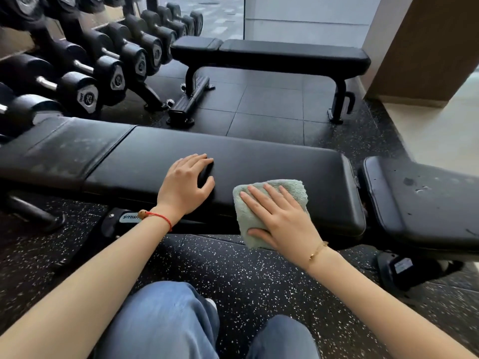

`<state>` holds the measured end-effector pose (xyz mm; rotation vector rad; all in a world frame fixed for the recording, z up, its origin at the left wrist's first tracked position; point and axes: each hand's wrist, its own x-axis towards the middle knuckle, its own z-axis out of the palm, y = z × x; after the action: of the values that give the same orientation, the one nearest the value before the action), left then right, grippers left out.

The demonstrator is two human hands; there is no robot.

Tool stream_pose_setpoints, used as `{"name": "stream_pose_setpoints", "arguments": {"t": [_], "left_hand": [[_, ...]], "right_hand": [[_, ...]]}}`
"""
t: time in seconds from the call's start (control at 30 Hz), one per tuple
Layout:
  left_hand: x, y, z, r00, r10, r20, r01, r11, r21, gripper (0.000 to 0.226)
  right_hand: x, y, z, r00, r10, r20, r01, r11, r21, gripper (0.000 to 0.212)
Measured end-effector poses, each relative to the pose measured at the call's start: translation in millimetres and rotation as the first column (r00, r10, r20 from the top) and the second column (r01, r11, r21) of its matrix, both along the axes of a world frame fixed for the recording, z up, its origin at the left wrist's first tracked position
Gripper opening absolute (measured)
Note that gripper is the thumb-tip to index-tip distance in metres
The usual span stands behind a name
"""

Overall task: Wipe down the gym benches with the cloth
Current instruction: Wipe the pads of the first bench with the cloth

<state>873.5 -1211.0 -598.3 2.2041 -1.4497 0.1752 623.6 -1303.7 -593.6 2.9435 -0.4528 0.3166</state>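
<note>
cloth under flat right hand fingers, on bench.

The cloth is pale green terry, folded into a thick pad, lying flat on the near edge of the closest bench, its lower part hanging over the front side. That bench has black padded upholstery in two sections, laid flat; the long section looks clean and glossy, while the left section shows dull, dusty smears. A second black bench stands flat farther back, parallel. A third black pad sits just right of the closest one, spotted with marks
</note>
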Motion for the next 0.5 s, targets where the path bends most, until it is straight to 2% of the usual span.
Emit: {"name": "stream_pose_setpoints", "arguments": {"t": [0.17, 0.27, 0.33, 0.4, 0.5], "left_hand": [[1, 2, 2, 1.0, -0.02, -0.016, 0.02, 1.0, 0.001, 0.059], [3, 4, 2, 0.999, -0.035, -0.01, 0.035, 0.999, 0.0, 0.059], [3, 3, 1, 1.0, -0.028, -0.01, 0.028, 1.0, -0.005, 0.06], [2, 2, 1, 1.0, -0.018, -0.007, 0.018, 1.0, -0.006, 0.06], [0, 0, 0, 1.0, 0.002, 0.005, -0.002, 1.0, 0.003, 0.06]], "right_hand": [[53, 14, -3, 1.0, -0.007, 0.007, 0.007, 0.998, 0.059, 0.074], [0, 8, -3, 0.999, -0.044, -0.011, 0.044, 0.999, -0.002, 0.075], [-51, -6, -1, 0.993, -0.113, 0.045, 0.114, 0.993, -0.03, 0.071], [-96, -22, 5, 0.977, -0.198, 0.084, 0.196, 0.98, 0.025, 0.07], [-106, -46, 15, 0.976, -0.209, 0.065, 0.19, 0.956, 0.223, 0.069]]}}
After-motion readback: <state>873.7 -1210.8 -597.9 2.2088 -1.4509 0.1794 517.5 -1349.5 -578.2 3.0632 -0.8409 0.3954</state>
